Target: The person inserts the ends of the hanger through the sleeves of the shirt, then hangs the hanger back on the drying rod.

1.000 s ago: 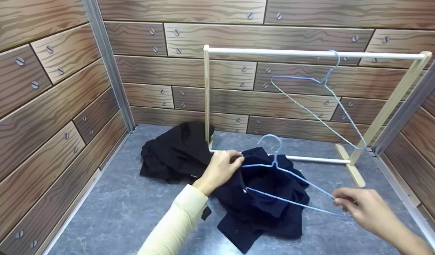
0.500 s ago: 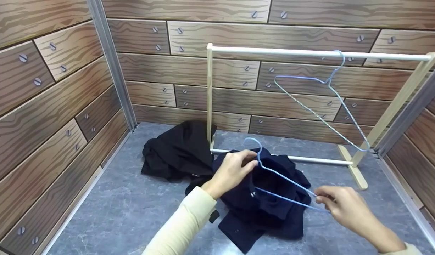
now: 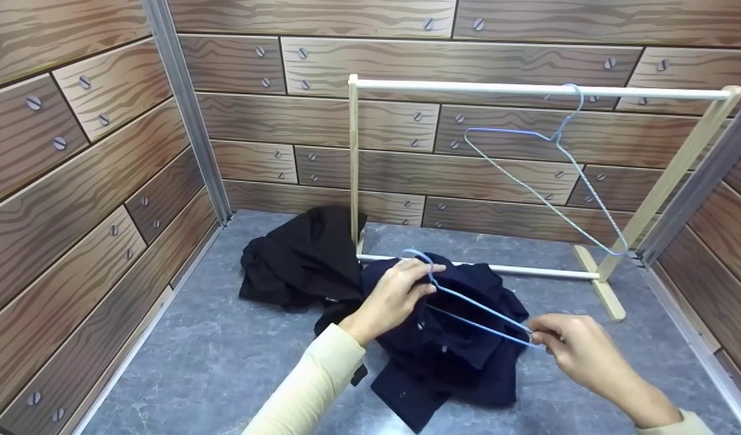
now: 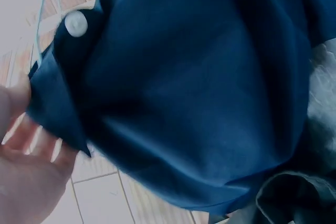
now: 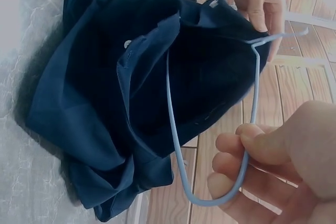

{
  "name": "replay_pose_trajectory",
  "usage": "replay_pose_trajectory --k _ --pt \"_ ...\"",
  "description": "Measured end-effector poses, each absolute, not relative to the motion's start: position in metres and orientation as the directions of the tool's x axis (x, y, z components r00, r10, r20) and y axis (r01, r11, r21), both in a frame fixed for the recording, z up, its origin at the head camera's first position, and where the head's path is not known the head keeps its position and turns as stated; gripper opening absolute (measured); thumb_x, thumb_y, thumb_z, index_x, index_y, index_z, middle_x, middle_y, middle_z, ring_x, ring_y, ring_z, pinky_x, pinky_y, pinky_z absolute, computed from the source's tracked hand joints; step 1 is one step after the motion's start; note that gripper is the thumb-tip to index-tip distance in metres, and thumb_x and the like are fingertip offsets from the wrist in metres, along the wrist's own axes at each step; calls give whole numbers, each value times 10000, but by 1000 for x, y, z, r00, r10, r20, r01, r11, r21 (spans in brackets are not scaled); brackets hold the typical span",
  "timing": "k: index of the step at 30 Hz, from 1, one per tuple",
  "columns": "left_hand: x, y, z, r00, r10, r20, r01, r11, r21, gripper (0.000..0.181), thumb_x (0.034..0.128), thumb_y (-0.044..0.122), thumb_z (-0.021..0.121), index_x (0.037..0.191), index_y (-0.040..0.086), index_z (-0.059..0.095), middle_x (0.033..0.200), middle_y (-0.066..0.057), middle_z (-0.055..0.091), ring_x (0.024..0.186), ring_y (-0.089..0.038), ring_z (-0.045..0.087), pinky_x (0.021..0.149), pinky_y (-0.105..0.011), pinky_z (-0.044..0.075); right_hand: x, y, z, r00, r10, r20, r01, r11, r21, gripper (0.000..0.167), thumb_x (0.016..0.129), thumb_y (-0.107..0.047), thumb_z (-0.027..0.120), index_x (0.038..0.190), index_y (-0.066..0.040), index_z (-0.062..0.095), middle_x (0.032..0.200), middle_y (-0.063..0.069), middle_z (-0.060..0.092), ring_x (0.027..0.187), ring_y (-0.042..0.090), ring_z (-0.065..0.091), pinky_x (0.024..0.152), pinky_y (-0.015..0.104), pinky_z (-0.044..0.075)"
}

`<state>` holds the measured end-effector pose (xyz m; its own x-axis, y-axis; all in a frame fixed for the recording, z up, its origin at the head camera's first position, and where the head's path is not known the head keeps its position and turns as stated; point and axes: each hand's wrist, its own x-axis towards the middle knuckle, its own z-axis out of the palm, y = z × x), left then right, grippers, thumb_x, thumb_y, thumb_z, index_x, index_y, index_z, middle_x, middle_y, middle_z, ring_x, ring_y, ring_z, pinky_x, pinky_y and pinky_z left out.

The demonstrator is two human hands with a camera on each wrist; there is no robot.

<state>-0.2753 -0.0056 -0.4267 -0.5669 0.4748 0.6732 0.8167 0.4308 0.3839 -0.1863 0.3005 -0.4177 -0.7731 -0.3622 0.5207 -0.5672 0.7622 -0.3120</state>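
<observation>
My right grip [image 3: 578, 347] pinches the hanger [image 5: 210, 202], my left grip [image 3: 391, 299] the shirt [image 3: 491, 380]; I'd best hold its opening [image 5: 212, 80] wide and ease the hanger in gently.

There is far room between the left rack post [image 3: 354, 163] and hanging hanger [image 3: 589, 187]; nearer, 1 black garment [image 3: 304, 257] and 1 navy garment [image 3: 461, 368] obstruct.

Left hand [image 3: 394, 296] over middle of grey surface [image 3: 195, 350], thumb opposing fingers, forearm [image 3: 301, 386] slanting inward. Right hand [image 3: 578, 344] nearer surface's right edge, fingers curled, thumb pinching.
</observation>
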Motion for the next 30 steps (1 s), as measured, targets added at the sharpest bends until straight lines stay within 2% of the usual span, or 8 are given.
replay_pose_trajectory --k 4,11,17,20,23,27,30 --pt "-276 -3 -427 -550 431 715 818 451 357 245 937 175 647 1171 128 704 1048 13 704 963 -152 630 958 -335 484 -187 299 -417 -744 -373 553 -591 754 -286 224 752 46 785 867 -142 746 669 -145 610 567 -90 453 504 108 380" --pt "-275 0 -423 -632 398 664 766 448 461 225 978 179 595 1182 140 681 1012 -5 673 903 -132 633 853 -278 515 -186 297 -416 -729 -361 582 -616 716 -329 233 749 82 771 878 -109 745 706 -86 662 566 -72 499 512 100 411" --pt "-276 -1 -420 -646 394 654 758 431 489 176 989 130 567 1133 118 668 1050 -16 674 897 -125 605 843 -270 505 -183 300 -414 -724 -332 605 -630 675 -383 236 768 85 759 895 -113 744 789 -76 714 654 -50 579 597 90 472" --pt "-277 -3 -420 -650 383 656 756 420 503 162 985 105 562 1112 100 663 1073 -18 680 899 -137 597 844 -274 499 -182 307 -412 -752 -263 605 -584 691 -426 213 830 64 715 894 -138 739 801 -99 708 680 -31 606 634 90 481" --pt "-278 -5 -420 -665 367 651 743 415 525 162 983 99 561 1108 94 663 1081 -21 680 908 -147 594 852 -289 492 -183 316 -414 -802 -168 573 -518 672 -529 192 924 38 617 904 -117 729 785 -108 688 652 17 621 619 121 494" --pt "-278 -6 -420 -687 349 637 723 416 552 173 997 115 545 1118 97 666 1061 -27 673 930 -144 600 867 -293 492 -186 327 -421 -878 -90 471 -424 605 -675 239 1022 -28 477 933 -39 699 756 -90 656 616 89 627 570 207 524" --pt "-279 -5 -420 -697 342 631 714 421 560 189 1016 127 515 1126 90 664 1028 -31 658 911 -142 582 855 -290 489 -190 333 -429 -920 -59 387 -346 585 -734 267 1046 -76 441 955 -2 681 756 -59 651 615 110 633 556 251 542"
